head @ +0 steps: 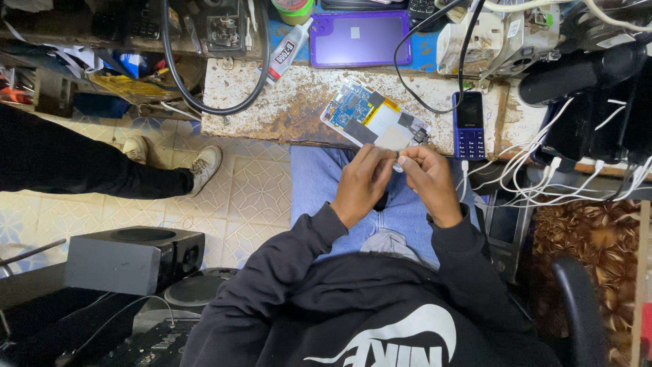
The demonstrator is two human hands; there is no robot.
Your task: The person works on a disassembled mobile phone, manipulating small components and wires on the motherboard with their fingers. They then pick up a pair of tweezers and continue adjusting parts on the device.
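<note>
Left hand (363,182) and right hand (428,178) pinching one small part together, just off the workbench (272,112) front edge, near an opened tablet (373,121).

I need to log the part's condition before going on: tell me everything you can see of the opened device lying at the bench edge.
The opened device is a flat, white-framed slab lying tilted on the worn bench, inner side up. A blue circuit board fills its upper left, a yellow strip runs along the top, and dark grey patches sit on the pale middle. Its near right corner overhangs the bench edge, where the left hand and right hand meet, fingertips pinching something too small to tell. A blue keypad phone lies just to its right.
</note>
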